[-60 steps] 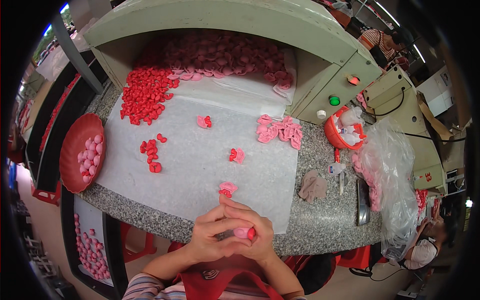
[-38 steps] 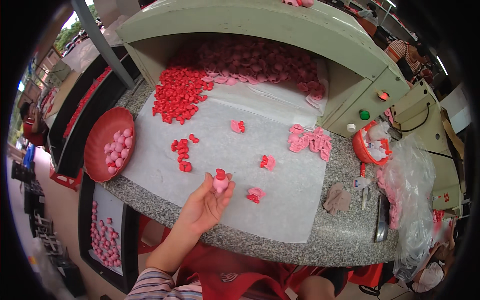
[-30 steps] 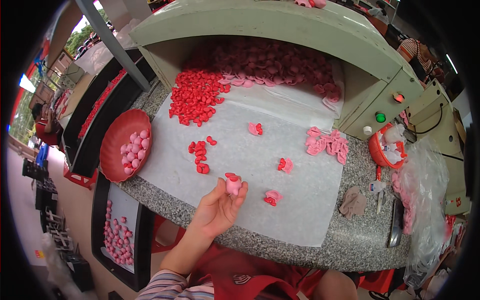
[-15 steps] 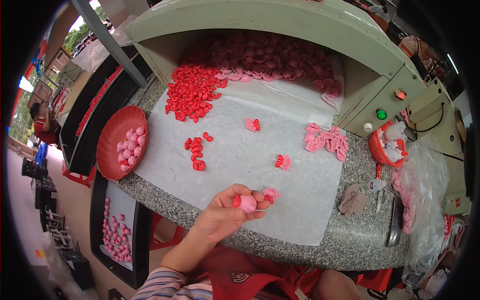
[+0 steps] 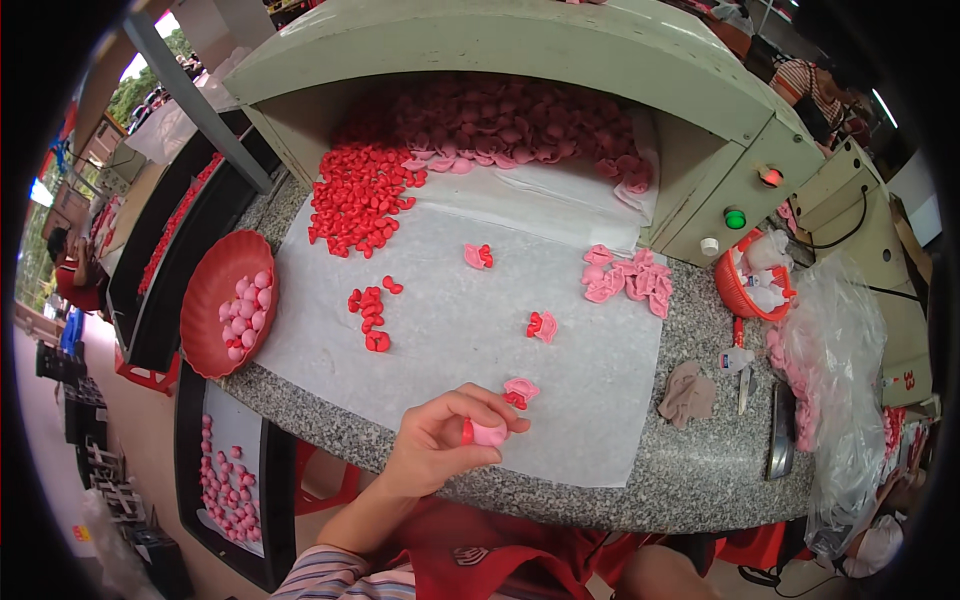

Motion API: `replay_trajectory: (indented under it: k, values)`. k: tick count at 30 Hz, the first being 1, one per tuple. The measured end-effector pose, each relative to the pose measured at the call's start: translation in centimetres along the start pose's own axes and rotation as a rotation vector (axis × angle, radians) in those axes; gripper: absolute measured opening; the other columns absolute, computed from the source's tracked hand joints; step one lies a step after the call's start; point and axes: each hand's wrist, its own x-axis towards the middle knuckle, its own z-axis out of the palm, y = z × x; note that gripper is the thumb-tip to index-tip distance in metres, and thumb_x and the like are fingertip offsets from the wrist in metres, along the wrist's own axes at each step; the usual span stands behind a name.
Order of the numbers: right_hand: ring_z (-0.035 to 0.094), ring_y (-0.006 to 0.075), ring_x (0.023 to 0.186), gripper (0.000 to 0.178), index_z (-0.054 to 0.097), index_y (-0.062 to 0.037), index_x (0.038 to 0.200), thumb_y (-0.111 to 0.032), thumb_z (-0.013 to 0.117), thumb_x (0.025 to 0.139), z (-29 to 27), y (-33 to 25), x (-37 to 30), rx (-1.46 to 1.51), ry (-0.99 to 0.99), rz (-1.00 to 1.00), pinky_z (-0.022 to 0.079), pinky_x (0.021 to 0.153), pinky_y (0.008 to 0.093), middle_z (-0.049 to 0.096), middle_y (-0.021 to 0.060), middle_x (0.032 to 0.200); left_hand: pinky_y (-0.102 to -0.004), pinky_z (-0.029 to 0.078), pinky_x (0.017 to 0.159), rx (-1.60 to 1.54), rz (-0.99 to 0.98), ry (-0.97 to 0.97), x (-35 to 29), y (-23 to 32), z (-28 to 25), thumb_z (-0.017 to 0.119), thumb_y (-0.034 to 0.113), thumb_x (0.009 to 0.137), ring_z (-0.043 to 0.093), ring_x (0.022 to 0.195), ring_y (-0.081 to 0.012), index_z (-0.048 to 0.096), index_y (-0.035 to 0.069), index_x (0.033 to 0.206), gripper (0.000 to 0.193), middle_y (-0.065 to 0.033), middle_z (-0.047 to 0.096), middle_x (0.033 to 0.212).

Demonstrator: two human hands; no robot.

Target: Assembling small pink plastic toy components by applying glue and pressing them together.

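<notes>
My left hand is closed over the near edge of the white sheet. Between thumb and fingers it pinches a small rounded pink piece with a red end, partly covered by the fingers. Just beyond the fingertips lies a pink frilled piece with red parts. Two similar pink-and-red pieces, one in the middle and one farther back, rest on the white sheet. Several loose red pieces form a small cluster left of them. My right hand is out of sight.
A pale green open-fronted cabinet holds heaped pink pieces, with red pieces piled beside them. A red bowl of pink balls stands left. Right are pink pieces, a red basket, a cloth and a plastic bag.
The view has shifted slightly, moving the table's contents a little left. My left fingers have curled further around the pink piece, and its red end stays visible.
</notes>
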Motion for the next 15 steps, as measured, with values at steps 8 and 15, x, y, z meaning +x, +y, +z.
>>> replay_trajectory:
  k: [8, 15]
  values:
    - [0.054, 0.0149, 0.066, 0.032, 0.063, 0.0008, 0.092, 0.005, 0.073, 0.062, -0.3, 2.7, -12.4, -0.352, -0.204, 1.295, 0.042, 0.059, 0.0226, 0.056, 0.0082, 0.077, -0.0320, 0.051, 0.080, 0.144, -0.101, 0.018, -1.1, 0.9, 0.8, 0.068, -0.011, 0.068, 0.059, 0.094, -0.0215, 0.053, -0.004, 0.105, 0.041, -0.0159, 0.058, 0.104]
    - [0.058, 0.0151, 0.061, 0.021, 0.067, -0.0021, 0.088, 0.003, 0.070, 0.068, -0.7, 3.1, -13.8, -0.435, -0.268, 1.051, 0.046, 0.053, 0.0238, 0.059, 0.0093, 0.079, -0.0291, 0.052, 0.078, 0.245, -0.002, 0.021, -1.1, 0.3, 1.2, 0.070, -0.011, 0.067, 0.059, 0.094, -0.0198, 0.055, -0.003, 0.104, 0.041, -0.0167, 0.057, 0.104]
